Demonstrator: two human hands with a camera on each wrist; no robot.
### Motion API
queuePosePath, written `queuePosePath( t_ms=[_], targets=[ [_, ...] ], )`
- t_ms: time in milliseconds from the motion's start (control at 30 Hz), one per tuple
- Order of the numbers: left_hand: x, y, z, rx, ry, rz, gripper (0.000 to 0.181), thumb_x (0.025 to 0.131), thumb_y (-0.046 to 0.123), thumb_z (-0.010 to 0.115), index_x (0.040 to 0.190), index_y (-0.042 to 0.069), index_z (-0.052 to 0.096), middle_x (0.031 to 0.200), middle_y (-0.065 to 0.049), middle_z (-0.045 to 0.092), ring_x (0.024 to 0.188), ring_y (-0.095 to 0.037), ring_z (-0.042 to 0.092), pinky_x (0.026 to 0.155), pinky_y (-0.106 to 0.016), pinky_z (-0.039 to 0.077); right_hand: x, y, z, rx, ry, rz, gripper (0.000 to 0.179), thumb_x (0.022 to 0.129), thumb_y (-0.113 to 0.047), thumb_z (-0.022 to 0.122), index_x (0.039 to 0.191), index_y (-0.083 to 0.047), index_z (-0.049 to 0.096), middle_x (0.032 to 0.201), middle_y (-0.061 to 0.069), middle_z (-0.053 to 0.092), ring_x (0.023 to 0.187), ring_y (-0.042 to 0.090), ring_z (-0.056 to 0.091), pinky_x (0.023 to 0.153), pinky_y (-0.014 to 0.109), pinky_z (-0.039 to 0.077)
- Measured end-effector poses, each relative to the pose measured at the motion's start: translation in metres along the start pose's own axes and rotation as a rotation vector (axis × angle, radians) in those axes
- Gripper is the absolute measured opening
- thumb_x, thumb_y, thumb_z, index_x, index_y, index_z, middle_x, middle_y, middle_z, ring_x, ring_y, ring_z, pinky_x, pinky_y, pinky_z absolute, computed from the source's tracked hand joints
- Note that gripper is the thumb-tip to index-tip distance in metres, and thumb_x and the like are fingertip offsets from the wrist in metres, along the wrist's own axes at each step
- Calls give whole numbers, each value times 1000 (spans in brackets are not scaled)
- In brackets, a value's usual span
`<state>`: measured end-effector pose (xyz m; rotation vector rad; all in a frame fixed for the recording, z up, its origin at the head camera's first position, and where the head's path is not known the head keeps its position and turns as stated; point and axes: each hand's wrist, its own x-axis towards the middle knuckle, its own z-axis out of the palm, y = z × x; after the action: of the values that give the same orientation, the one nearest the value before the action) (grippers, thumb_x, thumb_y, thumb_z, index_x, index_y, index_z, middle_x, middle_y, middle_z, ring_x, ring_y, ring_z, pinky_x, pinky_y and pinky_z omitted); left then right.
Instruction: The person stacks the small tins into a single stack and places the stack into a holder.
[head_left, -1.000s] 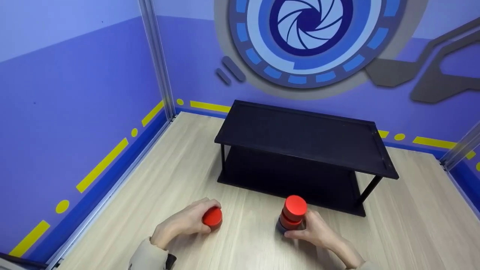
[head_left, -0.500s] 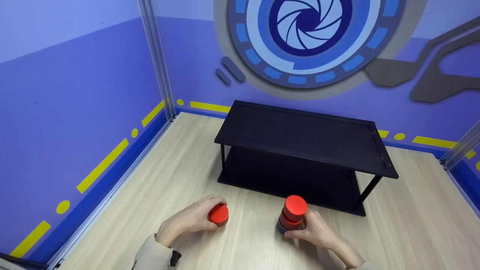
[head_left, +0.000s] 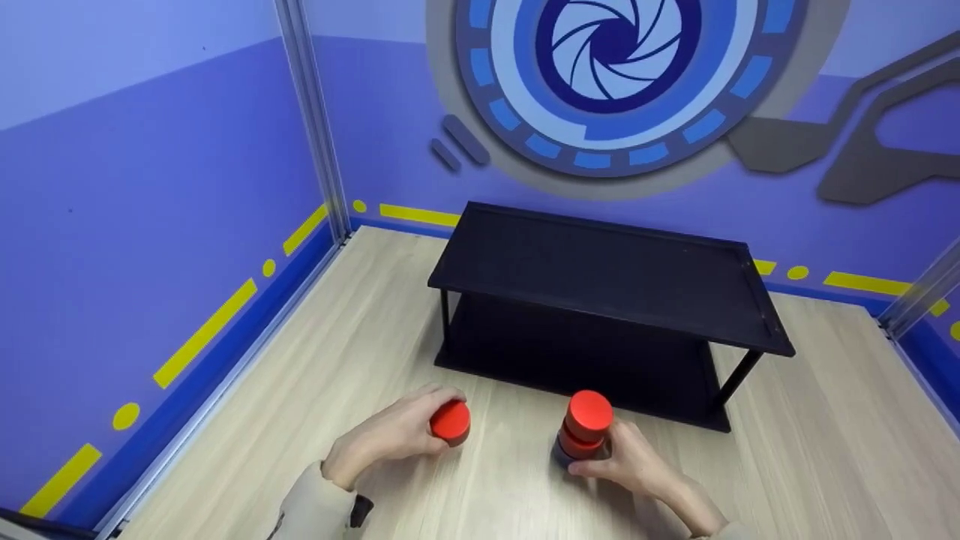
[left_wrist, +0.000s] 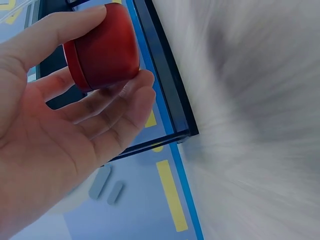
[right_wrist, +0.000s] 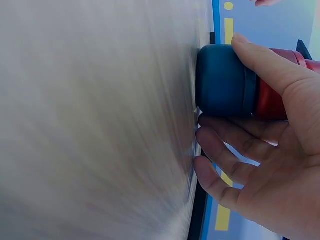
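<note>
In the head view my left hand holds a small red lidded tin by its sides, thumb against fingers. The left wrist view shows this tin raised off the table, its lid toward the palm. Further right, my right hand grips an upright stack low down. A blue tin forms the bottom of that stack and stands at the tabletop. Red tins sit above it, partly hidden by the hand in the right wrist view.
A black two-level shelf stands behind both hands, its lower board close behind the stack. Light wood tabletop spreads around the hands. Blue printed walls close off the left side and the back.
My left hand has moved right and slightly away from me with the red tin, closer to the stack. The right hand and the stack have stayed in place.
</note>
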<state>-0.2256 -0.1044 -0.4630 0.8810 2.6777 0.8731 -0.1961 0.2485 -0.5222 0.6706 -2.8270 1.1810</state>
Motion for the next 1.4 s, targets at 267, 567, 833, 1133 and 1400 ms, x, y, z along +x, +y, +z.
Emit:
queuePosePath(
  t_ms=[267, 567, 833, 1133, 1400],
  targets=[
    [10, 9, 1, 26, 12, 28, 62, 72, 8, 75, 131, 12, 53, 118, -4, 59, 99, -17, 56, 82, -30, 48, -1, 0, 1, 3, 3, -1, 50, 72, -39, 82, 112, -15, 63, 107, -3, 70, 98, 9, 65, 84, 27, 51],
    [18, 17, 2, 42, 2, 30, 63, 75, 11, 75, 134, 16, 52, 130, -4, 55, 107, -18, 57, 87, -32, 49, 1, 0, 2, -4, 20, -17, 49, 72, -38, 82, 111, -16, 63, 106, -4, 70, 97, 7, 64, 83, 26, 51],
    [25, 27, 3, 19, -15, 31, 64, 76, 14, 74, 135, 20, 51, 126, 1, 54, 107, -15, 55, 86, -30, 48, 0, 0, 2, -1, 27, -19, 51, 71, -37, 83, 112, -16, 63, 108, -4, 70, 101, 10, 65, 88, 29, 52],
    [32, 36, 4, 20, -15, 58, 63, 75, 15, 76, 133, 23, 53, 109, 6, 52, 96, -10, 51, 84, -25, 46, 0, 0, 1, 21, 13, -8, 52, 71, -38, 82, 114, -16, 62, 110, -3, 69, 102, 10, 64, 88, 28, 51],
    [38, 44, 3, 10, -21, 73, 62, 76, 15, 76, 133, 23, 53, 107, 5, 52, 93, -8, 52, 84, -24, 47, 0, -1, 0, 51, 4, -8, 50, 72, -39, 82, 113, -19, 62, 109, -5, 69, 99, 4, 63, 86, 26, 51]
  ],
)
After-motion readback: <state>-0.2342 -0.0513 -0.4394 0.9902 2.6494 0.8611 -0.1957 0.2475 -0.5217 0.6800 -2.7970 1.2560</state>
